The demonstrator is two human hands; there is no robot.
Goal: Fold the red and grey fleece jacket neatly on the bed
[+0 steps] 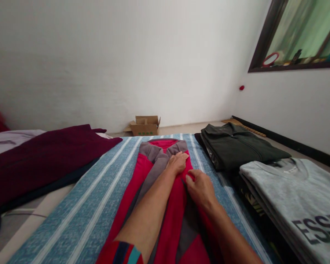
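A red and grey jacket lies lengthwise before me on the blue striped cloth, its grey collar at the far end. Across it reaches my left arm, and my left hand rests on the upper right part just below the collar, fingers stretched out over the fabric. A little nearer and to the right, my right hand is closed, thumb against bent fingers, pinching the jacket's right side. The fabric folds under that hand, and my forearms cover much of the lower part.
To the right lie a folded dark green jacket and a stack topped by a grey printed shirt. Maroon clothing is heaped on the left. Beyond the striped cloth, an open cardboard box stands by the wall.
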